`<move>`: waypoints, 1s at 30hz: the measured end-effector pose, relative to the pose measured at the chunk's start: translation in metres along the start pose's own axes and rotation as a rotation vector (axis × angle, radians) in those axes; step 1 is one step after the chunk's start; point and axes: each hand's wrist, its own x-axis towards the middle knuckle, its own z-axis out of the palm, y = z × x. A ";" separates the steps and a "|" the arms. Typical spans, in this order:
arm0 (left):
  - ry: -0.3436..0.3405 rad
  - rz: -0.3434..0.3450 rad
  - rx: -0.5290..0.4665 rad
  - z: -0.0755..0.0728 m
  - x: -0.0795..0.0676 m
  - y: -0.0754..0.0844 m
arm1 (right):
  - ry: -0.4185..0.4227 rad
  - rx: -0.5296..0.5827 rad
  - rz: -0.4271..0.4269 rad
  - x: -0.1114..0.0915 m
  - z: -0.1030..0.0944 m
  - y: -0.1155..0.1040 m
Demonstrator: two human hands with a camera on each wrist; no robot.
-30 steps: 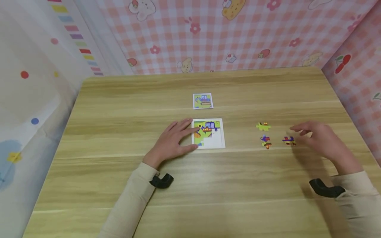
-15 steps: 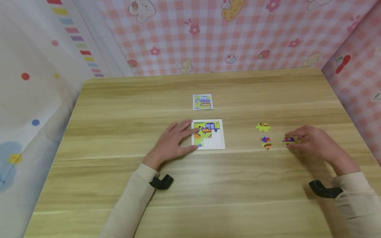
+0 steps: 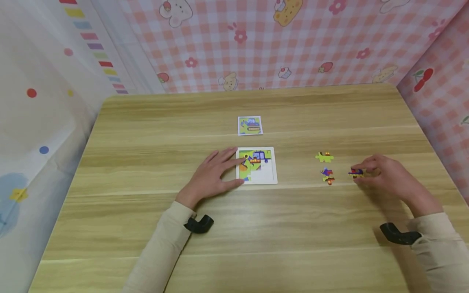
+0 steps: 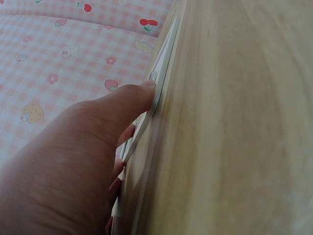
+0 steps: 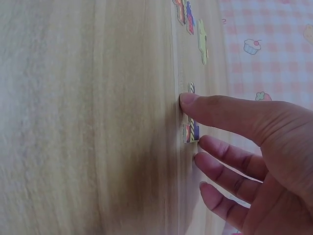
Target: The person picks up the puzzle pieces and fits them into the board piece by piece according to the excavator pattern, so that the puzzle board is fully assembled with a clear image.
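Note:
My left hand [image 3: 211, 177] lies spread at the left side of a square puzzle board [image 3: 264, 177], its thumb and fingertips on the white frame. Part of a digger picture fills the board; its lower right shows bare white. In the left wrist view the thumb presses the edge of the board [image 4: 142, 128]. At the right, my right hand [image 3: 393, 179] pinches a purple, yellow and red puzzle piece [image 3: 355, 173] between thumb and fingers, low at the table. The right wrist view shows that puzzle piece [image 5: 191, 132] partly hidden behind the thumb.
A green puzzle piece [image 3: 324, 156] and a purple-red puzzle piece [image 3: 327, 176] lie between board and right hand. Behind the board is a small picture card [image 3: 250, 125] of a blue digger. The wooden table [image 3: 278, 244] meets a pink checked cloth [image 3: 256, 53] at the back.
My right hand has come down and left onto the right-hand puzzle piece, its thumb and fingers closing about it. The left hand has stayed on the board.

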 end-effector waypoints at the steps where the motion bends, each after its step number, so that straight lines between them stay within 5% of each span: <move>1: -0.001 0.000 0.001 0.000 0.000 0.000 | 0.004 0.005 0.005 0.000 0.000 0.000; 18: -0.008 -0.006 -0.015 -0.002 0.000 0.002 | 0.052 0.133 0.016 -0.005 0.000 0.000; 30: -0.012 -0.014 -0.015 -0.001 0.000 0.002 | 0.146 0.327 -0.027 0.018 0.006 -0.044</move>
